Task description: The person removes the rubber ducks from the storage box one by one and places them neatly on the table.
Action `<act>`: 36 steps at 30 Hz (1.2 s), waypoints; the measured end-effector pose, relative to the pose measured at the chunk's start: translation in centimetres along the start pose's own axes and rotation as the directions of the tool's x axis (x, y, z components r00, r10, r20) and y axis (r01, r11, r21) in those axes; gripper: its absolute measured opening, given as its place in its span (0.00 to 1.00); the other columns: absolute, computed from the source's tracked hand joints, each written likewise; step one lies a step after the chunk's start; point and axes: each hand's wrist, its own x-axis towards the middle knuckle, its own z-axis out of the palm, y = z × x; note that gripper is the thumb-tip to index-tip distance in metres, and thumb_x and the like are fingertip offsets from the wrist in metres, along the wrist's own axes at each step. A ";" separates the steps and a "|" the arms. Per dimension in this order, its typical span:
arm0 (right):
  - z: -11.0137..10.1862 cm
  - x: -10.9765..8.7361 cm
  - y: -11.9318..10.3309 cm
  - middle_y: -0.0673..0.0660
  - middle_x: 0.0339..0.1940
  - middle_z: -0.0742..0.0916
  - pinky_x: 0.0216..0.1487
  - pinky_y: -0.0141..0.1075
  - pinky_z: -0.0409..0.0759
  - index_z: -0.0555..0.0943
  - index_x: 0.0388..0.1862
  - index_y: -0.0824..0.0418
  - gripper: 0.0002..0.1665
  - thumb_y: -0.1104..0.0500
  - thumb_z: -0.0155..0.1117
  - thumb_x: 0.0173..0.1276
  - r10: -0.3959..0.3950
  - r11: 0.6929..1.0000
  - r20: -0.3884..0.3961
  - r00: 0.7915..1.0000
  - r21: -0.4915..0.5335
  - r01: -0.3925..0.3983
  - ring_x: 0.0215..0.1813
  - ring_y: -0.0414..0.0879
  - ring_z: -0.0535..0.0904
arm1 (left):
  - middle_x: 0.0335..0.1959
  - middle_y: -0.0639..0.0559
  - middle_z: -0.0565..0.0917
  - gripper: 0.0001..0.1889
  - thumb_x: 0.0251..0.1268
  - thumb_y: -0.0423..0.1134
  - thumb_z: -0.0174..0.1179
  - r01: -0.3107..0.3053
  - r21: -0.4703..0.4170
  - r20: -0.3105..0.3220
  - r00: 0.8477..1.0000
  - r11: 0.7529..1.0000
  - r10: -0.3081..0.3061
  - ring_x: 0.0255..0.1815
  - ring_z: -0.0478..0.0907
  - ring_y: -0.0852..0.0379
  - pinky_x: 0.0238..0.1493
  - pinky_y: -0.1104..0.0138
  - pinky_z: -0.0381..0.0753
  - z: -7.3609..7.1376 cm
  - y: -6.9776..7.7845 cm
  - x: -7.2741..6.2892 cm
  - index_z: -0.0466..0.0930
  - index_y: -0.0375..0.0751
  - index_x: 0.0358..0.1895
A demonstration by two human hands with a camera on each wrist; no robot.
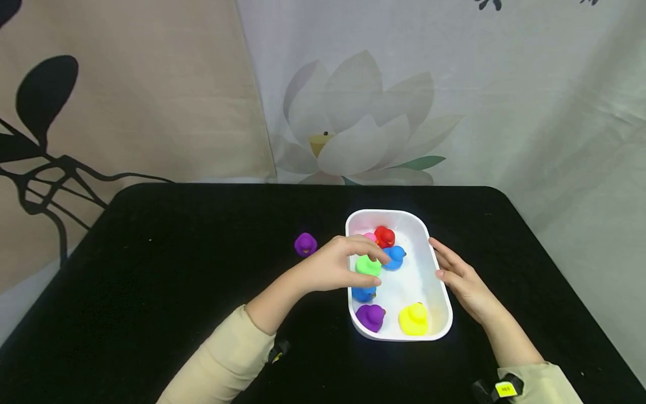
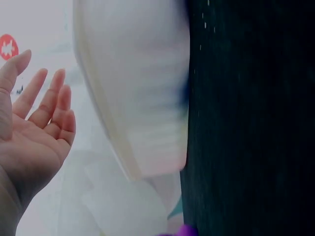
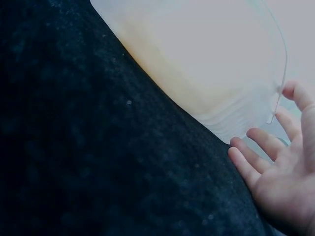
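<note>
A white plastic tub (image 1: 405, 289) stands on the black table, with several small rubber ducks in it. My left hand (image 1: 335, 264) reaches over the tub's left side, thumb and fingers apart and nothing between them. Below or beside it lie a green duck (image 1: 367, 265), a blue duck (image 1: 395, 258) and a second blue duck (image 1: 363, 294). Red (image 1: 385, 237) and partly hidden pink (image 1: 370, 236) ducks sit at the far end. Nearer are a purple duck (image 1: 370, 317) and a yellow duck (image 1: 414, 320). Fingertips of my right hand (image 1: 461, 283) rest at the tub's right side.
Outside the tub, left of its far end, another purple duck (image 1: 305, 244) lies on the black tablecloth (image 1: 176, 269). Behind the table hangs a pale curtain (image 1: 530, 112) with a flower print.
</note>
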 end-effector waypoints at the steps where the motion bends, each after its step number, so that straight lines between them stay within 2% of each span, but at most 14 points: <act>1: 0.0 0.0 0.0 0.66 0.74 0.60 0.57 0.48 0.69 0.52 0.77 0.56 0.36 0.59 0.50 0.74 -0.001 1.000 -0.002 1.000 -0.002 0.001 0.62 0.37 0.72 | 0.51 0.57 0.81 0.19 0.56 0.41 0.69 -0.006 -0.004 0.017 1.000 1.000 0.006 0.54 0.73 0.63 0.47 0.60 0.80 0.3 0.1 0.1 0.82 0.42 0.51; 6: 0.0 -0.1 0.1 0.66 0.74 0.60 0.58 0.55 0.66 0.52 0.77 0.56 0.36 0.59 0.50 0.74 -0.001 1.000 0.002 1.000 -0.003 0.001 0.62 0.37 0.72 | 0.48 0.61 0.81 0.21 0.54 0.44 0.70 -0.047 0.043 0.096 0.994 0.998 0.042 0.49 0.74 0.65 0.48 0.65 0.79 1.8 0.3 1.2 0.82 0.44 0.52; 12: 0.0 -0.2 0.1 0.67 0.74 0.60 0.60 0.64 0.59 0.52 0.77 0.56 0.36 0.59 0.50 0.73 0.001 1.000 0.007 1.000 -0.001 -0.001 0.64 0.40 0.69 | 0.48 0.60 0.82 0.21 0.57 0.44 0.69 -0.090 0.103 0.213 0.975 0.991 0.066 0.48 0.75 0.65 0.48 0.74 0.75 3.6 0.5 3.0 0.81 0.45 0.54; 16: 0.0 -0.2 0.0 0.67 0.74 0.59 0.60 0.67 0.55 0.52 0.77 0.55 0.36 0.59 0.49 0.73 0.001 1.000 0.015 1.000 0.007 -0.001 0.65 0.43 0.67 | 0.51 0.59 0.82 0.21 0.57 0.44 0.68 -0.077 0.125 0.279 0.959 0.989 0.040 0.48 0.75 0.66 0.48 0.75 0.74 4.4 0.6 4.0 0.80 0.45 0.55; 20: 0.0 -0.2 -0.1 0.68 0.74 0.59 0.60 0.67 0.57 0.52 0.77 0.56 0.36 0.60 0.49 0.74 -0.011 1.000 0.017 1.000 0.013 0.011 0.64 0.40 0.68 | 0.51 0.62 0.82 0.22 0.57 0.44 0.69 -0.053 0.146 0.318 0.948 0.988 0.004 0.47 0.75 0.67 0.48 0.76 0.74 5.0 0.4 4.8 0.80 0.46 0.56; 28: -0.2 -0.1 0.1 0.68 0.74 0.60 0.59 0.65 0.59 0.52 0.77 0.54 0.36 0.59 0.49 0.74 -0.014 1.000 0.015 1.000 0.013 0.014 0.62 0.38 0.70 | 0.47 0.68 0.82 0.23 0.54 0.46 0.70 0.056 0.195 0.364 0.923 0.979 -0.125 0.42 0.74 0.72 0.40 0.80 0.74 5.9 -0.3 5.3 0.80 0.49 0.55; 36: -0.1 -0.1 0.2 0.67 0.74 0.60 0.59 0.65 0.60 0.52 0.77 0.54 0.35 0.59 0.49 0.74 -0.015 1.000 0.013 1.000 0.013 0.015 0.62 0.38 0.70 | 0.41 0.68 0.82 0.23 0.54 0.49 0.70 0.056 0.253 0.389 0.908 0.966 -0.155 0.38 0.74 0.74 0.39 0.81 0.73 6.6 -0.3 5.4 0.81 0.50 0.54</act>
